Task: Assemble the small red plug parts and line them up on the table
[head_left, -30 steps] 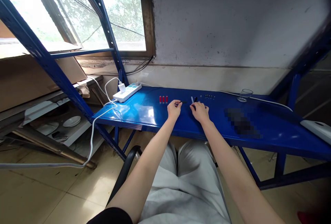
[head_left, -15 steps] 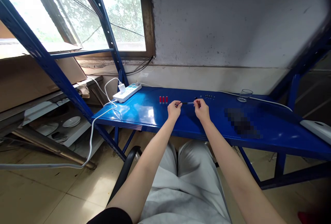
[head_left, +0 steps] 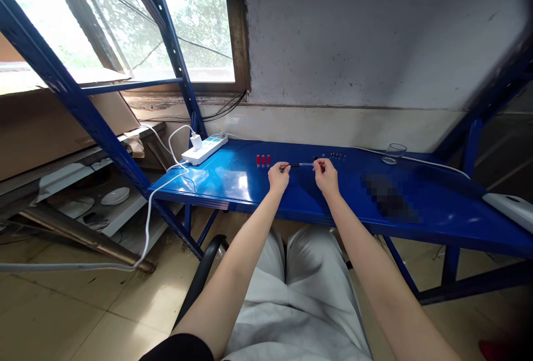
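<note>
Blue steel shelf [head_left: 233, 178] lies under your work. You hold a thin rod [head_left: 302, 165] level just above it, your left hand [head_left: 278, 176] pinching its dark end and your right hand [head_left: 327, 176] pinching its pale end between thumb and forefinger. Gripping both tips likely keeps so slight a piece straight and steady. Three red caps [head_left: 262, 160] stand just left of it, and small dark bits [head_left: 338, 156] sit just to its right. A second ago your right hand lay low on the shelf while the left held the dark piece alone; now it is raised to the rod.
</note>
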`<control>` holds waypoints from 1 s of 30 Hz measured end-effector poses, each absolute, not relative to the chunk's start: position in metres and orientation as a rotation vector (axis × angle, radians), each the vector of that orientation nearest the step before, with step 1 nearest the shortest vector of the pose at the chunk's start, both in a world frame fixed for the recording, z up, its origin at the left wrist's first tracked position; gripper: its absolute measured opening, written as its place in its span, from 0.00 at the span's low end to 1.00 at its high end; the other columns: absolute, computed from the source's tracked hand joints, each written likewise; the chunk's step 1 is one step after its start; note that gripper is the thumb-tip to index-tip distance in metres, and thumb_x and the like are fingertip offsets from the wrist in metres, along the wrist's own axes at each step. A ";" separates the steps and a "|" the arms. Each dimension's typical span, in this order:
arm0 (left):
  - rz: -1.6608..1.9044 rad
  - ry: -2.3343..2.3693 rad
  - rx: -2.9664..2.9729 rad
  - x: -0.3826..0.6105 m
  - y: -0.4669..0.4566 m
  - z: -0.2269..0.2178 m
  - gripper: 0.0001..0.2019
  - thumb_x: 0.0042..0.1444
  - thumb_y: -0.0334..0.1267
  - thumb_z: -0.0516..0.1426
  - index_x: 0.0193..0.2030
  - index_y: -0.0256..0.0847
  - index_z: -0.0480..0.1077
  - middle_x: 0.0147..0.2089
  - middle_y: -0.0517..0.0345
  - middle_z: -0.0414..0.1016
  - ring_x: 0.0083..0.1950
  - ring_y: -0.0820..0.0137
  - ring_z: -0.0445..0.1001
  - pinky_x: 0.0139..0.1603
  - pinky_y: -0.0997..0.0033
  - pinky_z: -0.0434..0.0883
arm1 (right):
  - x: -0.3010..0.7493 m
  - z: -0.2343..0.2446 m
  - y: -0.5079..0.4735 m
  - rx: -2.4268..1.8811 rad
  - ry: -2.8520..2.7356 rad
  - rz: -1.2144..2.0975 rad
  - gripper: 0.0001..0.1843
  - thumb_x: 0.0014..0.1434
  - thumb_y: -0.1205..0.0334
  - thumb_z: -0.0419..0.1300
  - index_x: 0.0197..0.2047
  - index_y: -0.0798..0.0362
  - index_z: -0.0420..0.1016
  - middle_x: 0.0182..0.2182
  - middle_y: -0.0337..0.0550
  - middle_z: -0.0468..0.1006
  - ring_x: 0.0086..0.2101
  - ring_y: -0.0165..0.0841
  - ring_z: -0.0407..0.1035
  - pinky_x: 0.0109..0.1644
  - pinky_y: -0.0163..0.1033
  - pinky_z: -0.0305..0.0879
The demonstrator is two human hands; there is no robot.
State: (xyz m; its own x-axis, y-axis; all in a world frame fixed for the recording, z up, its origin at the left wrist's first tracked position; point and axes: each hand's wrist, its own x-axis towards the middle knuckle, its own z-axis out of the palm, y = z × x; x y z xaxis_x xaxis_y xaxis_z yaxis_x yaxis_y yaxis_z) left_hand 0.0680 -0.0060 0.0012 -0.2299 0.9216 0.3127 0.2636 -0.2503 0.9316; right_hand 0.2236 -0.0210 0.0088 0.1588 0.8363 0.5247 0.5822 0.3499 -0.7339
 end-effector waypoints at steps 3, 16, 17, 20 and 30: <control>1.534 1.391 1.425 0.068 -0.004 -0.001 0.08 0.52 0.34 0.57 0.39 0.36 0.73 0.38 0.51 0.75 0.36 0.72 0.72 0.38 0.72 0.70 | 0.224 0.009 -0.021 -1.330 -1.516 0.307 0.14 0.60 0.52 0.44 0.38 0.52 0.64 0.31 0.44 0.70 0.32 0.31 0.65 0.36 0.36 0.61; 1.536 1.130 1.393 0.069 -0.001 -0.005 0.11 0.50 0.38 0.58 0.40 0.36 0.74 0.38 0.50 0.76 0.37 0.71 0.73 0.41 0.70 0.70 | 0.224 0.006 -0.016 -1.254 -1.540 0.367 0.17 0.60 0.48 0.45 0.37 0.53 0.64 0.28 0.42 0.70 0.29 0.31 0.65 0.35 0.36 0.61; 1.522 1.099 1.410 0.070 -0.001 -0.004 0.11 0.50 0.38 0.58 0.39 0.35 0.74 0.37 0.50 0.76 0.36 0.71 0.73 0.40 0.70 0.71 | 0.223 0.006 -0.017 -1.254 -1.550 0.369 0.17 0.59 0.48 0.46 0.37 0.53 0.64 0.28 0.42 0.71 0.29 0.31 0.65 0.35 0.36 0.61; 1.484 1.026 1.439 0.072 -0.002 -0.003 0.12 0.48 0.39 0.59 0.38 0.35 0.74 0.35 0.50 0.76 0.35 0.71 0.73 0.40 0.70 0.70 | 0.223 0.005 -0.017 -1.238 -1.571 0.354 0.18 0.59 0.47 0.46 0.37 0.53 0.65 0.28 0.43 0.72 0.28 0.31 0.65 0.35 0.37 0.61; 1.455 0.955 1.443 0.072 -0.002 -0.002 0.14 0.44 0.42 0.62 0.36 0.35 0.74 0.33 0.51 0.75 0.34 0.71 0.73 0.40 0.68 0.70 | 0.227 0.000 -0.014 -1.174 -1.632 0.259 0.17 0.60 0.48 0.46 0.38 0.52 0.66 0.27 0.44 0.74 0.28 0.33 0.67 0.32 0.37 0.61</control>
State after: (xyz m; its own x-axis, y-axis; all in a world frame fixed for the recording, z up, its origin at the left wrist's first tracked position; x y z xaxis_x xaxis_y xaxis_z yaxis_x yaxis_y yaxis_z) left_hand 0.0719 -0.0021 -0.0023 0.0303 0.9376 0.3465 -0.0555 -0.3445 0.9371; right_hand 0.2268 -0.0143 -0.0001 0.0429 0.7866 0.6160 0.5572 0.4929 -0.6683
